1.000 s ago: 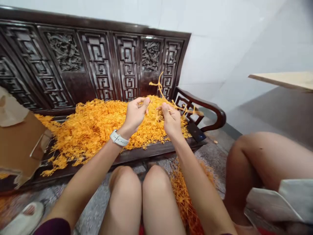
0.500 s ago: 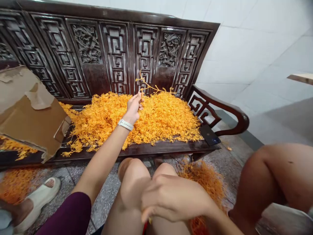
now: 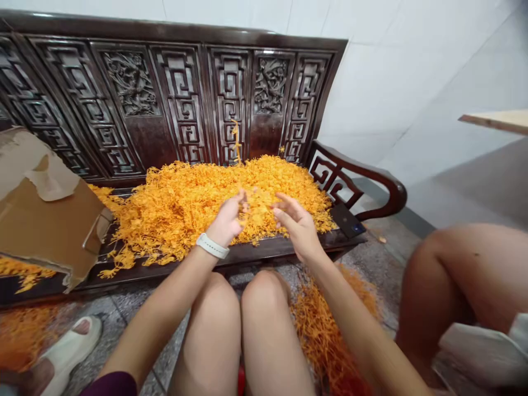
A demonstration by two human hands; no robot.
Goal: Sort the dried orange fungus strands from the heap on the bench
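My left hand, with a white band at its wrist, is closed in a pinch on a branching orange plastic sprig, blurred by motion. A thin orange strand stands up behind that hand; whether it belongs to the same sprig I cannot tell. Facing it from the right, my right hand has its thumb and fingers curled together at the sprig's other side, though blur hides the exact contact. Beneath and behind both hands spreads a heap of similar orange sprigs.
The heap lies on a dark carved wooden bench with a curved armrest. A torn cardboard box leans at left. A dark phone-like slab rests by the armrest. More orange pieces cover the floor. Another person's knee is at right.
My right hand has risen from my lap to the sprig. My left hand has drawn slightly down and nearer. The sprig, earlier stretched out to the right above the heap, is now between both hands.
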